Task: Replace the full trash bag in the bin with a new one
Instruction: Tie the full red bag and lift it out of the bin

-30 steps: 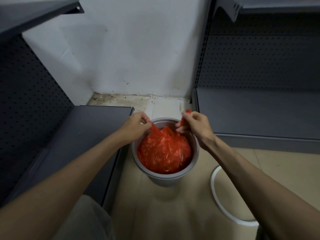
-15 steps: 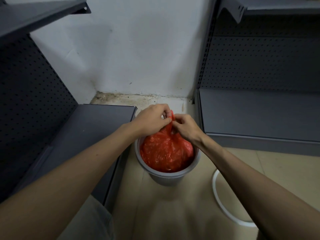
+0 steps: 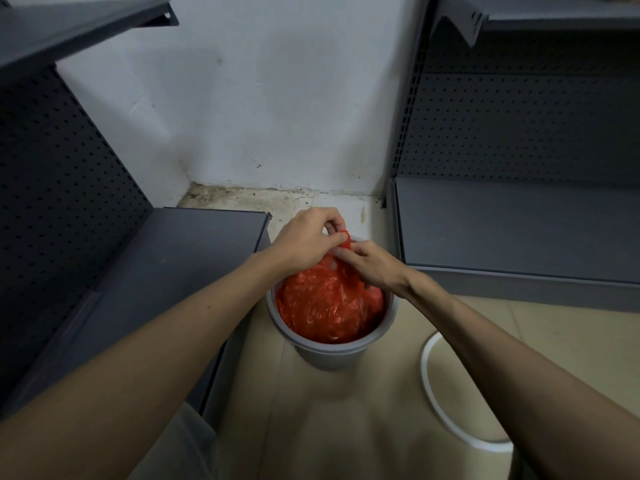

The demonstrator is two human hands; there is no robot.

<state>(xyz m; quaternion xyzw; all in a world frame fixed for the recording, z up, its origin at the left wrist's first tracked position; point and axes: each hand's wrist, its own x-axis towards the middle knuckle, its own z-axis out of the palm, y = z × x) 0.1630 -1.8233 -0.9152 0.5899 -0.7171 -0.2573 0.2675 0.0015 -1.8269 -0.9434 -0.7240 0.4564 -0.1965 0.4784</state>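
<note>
A round grey plastic bin stands on the beige tiled floor in a corner between two dark grey metal shelving units. Inside it sits a full orange-red plastic trash bag, its crinkled body filling the bin up to the rim. Both hands meet above the far edge of the bin, directly over the bag. The left hand is closed, its fingers pinching a gathered strip of the bag's top, which sticks up between thumb and forefinger. The right hand is just beside it, touching it, its fingers also curled shut on the bag's bunched upper edge. The pinched plastic runs down from the hands into the bulk of the bag below. A white plastic ring lies flat on the floor to the right of the bin, partly hidden under the right forearm.
</note>
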